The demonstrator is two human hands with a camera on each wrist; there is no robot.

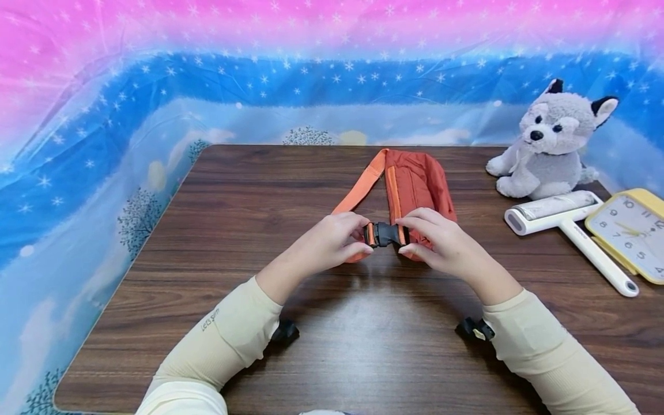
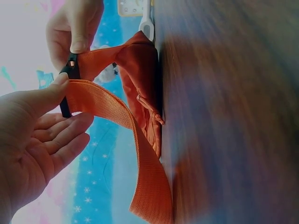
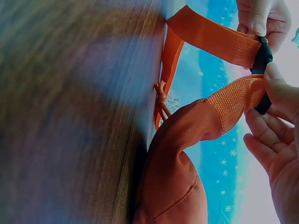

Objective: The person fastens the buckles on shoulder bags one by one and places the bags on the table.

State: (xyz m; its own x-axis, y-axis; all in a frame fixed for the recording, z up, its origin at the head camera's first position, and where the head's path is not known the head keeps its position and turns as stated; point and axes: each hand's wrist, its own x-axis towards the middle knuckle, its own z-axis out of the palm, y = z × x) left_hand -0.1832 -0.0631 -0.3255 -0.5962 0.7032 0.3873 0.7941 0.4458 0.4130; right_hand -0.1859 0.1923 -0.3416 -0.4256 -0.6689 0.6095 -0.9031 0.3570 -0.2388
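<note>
Between my hands is a black side-release buckle (image 1: 386, 234), its two halves joined, on the orange strap (image 2: 105, 105) of a rust-orange waist bag (image 1: 417, 184). My left hand (image 1: 339, 239) pinches the buckle's left end between thumb and fingers. The right hand (image 1: 436, 239) pinches the other end in the same way, thumb (image 3: 273, 72) against the black plastic. In both wrist views the buckle is raised off the table, while the bag rests on it. The strap loops from the bag round to the buckle.
A wooden table (image 1: 249, 190) lies under everything. At the right sit a grey husky plush (image 1: 555, 144), a white lint roller (image 1: 581, 230) and a yellow alarm clock (image 1: 633, 230). A snowflake-patterned cloth (image 1: 321, 75) hangs behind the table.
</note>
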